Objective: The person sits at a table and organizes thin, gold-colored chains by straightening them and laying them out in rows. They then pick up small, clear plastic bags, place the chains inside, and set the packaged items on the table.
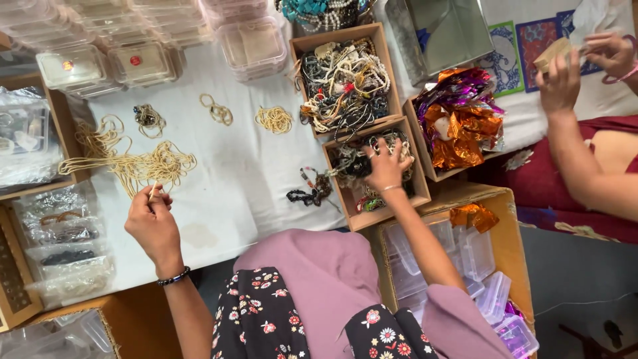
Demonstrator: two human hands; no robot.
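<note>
Fingers of your left hand (151,216) pinch shut on cream bead strands (133,166), pile spreading just above the grip on white cloth (219,199). Your right hand (387,166) is spread open, fingertips down in a cardboard box (372,216) of mixed jewellery. Clear plastic cases w/ red dots (136,61) sit well above left grip; orange/purple foil wrappers (458,116) just right of the right hand.
</note>
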